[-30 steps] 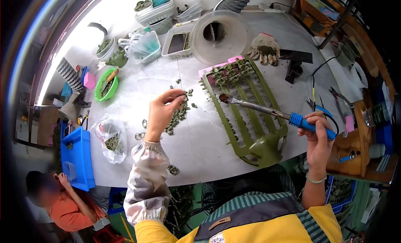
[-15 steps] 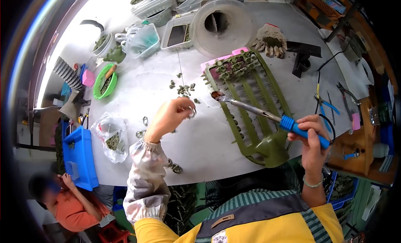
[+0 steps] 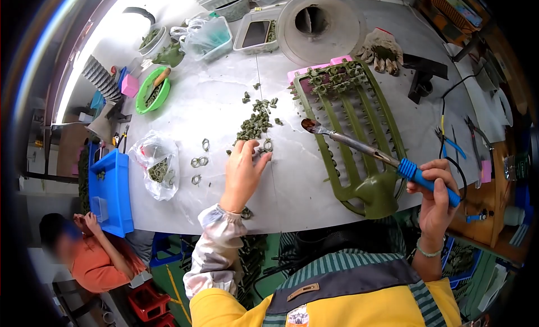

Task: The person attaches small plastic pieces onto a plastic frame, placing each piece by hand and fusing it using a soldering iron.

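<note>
My right hand [image 3: 437,195] is closed around the blue handle of a soldering iron [image 3: 368,151]. Its broad, browned tip is over the left bar of an olive-green frame [image 3: 335,175]. That frame has long parallel bars with small pegs, and clusters of small green pieces [image 3: 337,80] sit along its far end. My left hand [image 3: 242,172] is low over the table, fingers apart, at the near edge of a pile of small green pieces [image 3: 255,122]. A green ring-shaped piece [image 3: 268,144] lies just beyond its thumb. More ring pieces [image 3: 199,161] are scattered to the left.
A clear plastic bag [image 3: 160,172] and a green bowl [image 3: 153,91] stand left. Beyond the frame are a large translucent lid-like disc [image 3: 309,26], a glove [image 3: 382,49] and a black stand [image 3: 418,80]. Pliers [image 3: 449,141] lie right. Another person [image 3: 101,259] sits lower left.
My left hand has opened from a pinch near a ring piece and moved right and down, uncovering the pile. The whole view has shifted; my right hand still holds the soldering iron.
</note>
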`<state>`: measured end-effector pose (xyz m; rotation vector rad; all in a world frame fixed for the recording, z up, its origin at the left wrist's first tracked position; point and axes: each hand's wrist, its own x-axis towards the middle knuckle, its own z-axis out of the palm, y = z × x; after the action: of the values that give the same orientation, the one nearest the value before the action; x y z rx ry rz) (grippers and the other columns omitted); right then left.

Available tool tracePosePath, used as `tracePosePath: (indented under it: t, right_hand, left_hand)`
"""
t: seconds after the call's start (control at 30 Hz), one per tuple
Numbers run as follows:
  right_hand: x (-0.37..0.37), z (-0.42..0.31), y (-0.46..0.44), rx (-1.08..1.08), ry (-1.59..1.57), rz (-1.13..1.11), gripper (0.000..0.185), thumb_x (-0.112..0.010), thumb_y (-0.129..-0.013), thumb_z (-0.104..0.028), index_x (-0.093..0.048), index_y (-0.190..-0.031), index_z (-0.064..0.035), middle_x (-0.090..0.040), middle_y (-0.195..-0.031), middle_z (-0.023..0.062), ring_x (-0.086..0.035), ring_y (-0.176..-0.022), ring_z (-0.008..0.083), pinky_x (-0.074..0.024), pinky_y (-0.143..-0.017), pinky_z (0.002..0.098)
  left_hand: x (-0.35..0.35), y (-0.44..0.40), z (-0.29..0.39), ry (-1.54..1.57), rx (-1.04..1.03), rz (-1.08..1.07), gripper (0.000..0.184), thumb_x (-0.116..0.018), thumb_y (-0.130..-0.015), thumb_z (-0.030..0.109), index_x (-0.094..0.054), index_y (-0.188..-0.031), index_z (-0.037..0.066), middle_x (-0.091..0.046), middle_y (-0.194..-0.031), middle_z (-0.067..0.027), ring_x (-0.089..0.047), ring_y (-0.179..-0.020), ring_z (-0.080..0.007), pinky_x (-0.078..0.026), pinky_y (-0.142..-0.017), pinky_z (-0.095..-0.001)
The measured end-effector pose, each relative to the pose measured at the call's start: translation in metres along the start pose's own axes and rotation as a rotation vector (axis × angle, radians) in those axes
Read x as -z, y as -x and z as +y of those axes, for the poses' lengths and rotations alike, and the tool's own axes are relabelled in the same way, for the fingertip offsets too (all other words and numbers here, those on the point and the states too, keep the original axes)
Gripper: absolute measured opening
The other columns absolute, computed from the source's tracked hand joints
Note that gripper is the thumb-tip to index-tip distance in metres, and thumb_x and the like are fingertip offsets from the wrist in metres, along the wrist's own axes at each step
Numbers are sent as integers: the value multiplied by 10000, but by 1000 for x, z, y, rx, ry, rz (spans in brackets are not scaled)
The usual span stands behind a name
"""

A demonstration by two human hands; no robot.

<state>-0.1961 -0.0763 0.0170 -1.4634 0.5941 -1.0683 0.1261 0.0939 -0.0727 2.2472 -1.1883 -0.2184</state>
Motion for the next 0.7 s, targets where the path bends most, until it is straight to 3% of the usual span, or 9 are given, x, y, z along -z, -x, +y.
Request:
tracePosePath:
  t: [0.07,0.27,0.37,0.5,0.63,0.67,0.7]
  right_hand:
    - [0,-1,1,1,-1,4,245,-493,-956,-159,-605,-959,59,-540,-1034,154,-669,-733,235,-611,-644,330]
    - [-1,-1,2,10,18,-28,242,-489,-969,-154,-609,-966,57,-545,-1039,153,-672,-752,232,-613,-663,327]
    - [-4,1,1,21,37,-58,237,-494,-980,-143,-614,-978,62,-546,-1041,152,-676,-774,230,-614,-685,330]
    - [-14,6,-1,64,49,-130,191,-521,-973,-94,-627,-1006,61,-536,-1076,159,-682,-832,240,-613,-744,340]
    - [-27,6,-1,84,97,-165,161,-524,-945,-41,-631,-1021,53,-530,-1099,170,-674,-898,264,-611,-790,351]
    - [-31,4,-1,84,106,-164,160,-522,-940,-32,-631,-1020,54,-530,-1100,171,-671,-910,266,-611,-796,354]
    - [-34,4,0,83,114,-162,160,-520,-934,-24,-631,-1019,54,-529,-1101,172,-668,-922,268,-611,-802,357]
  left_hand:
    - [-11,3,-8,-103,6,40,279,-745,-814,117,-594,-1021,9,-584,-928,-112,-629,-796,-236,-523,-679,-358]
    - [-12,2,2,300,148,39,241,-741,-802,48,-611,-1002,14,-646,-802,-79,-622,-685,-169,-518,-642,-293]
    - [-4,-4,-3,343,96,5,238,-740,-791,10,-662,-1016,20,-670,-745,-56,-608,-645,-113,-513,-629,-251]
    - [17,-37,18,605,144,22,162,-705,-850,14,-696,-1012,21,-697,-792,-12,-610,-695,-52,-503,-644,-213]
    - [22,-78,42,613,-74,103,91,-663,-882,14,-649,-971,-3,-694,-814,-15,-606,-700,-42,-484,-636,-197]
    - [20,-89,45,635,-101,115,110,-684,-858,22,-661,-965,11,-690,-796,-27,-612,-716,-74,-488,-654,-224]
    - [22,-96,49,501,-173,141,117,-692,-855,26,-670,-970,20,-687,-824,-31,-611,-733,-80,-491,-680,-228]
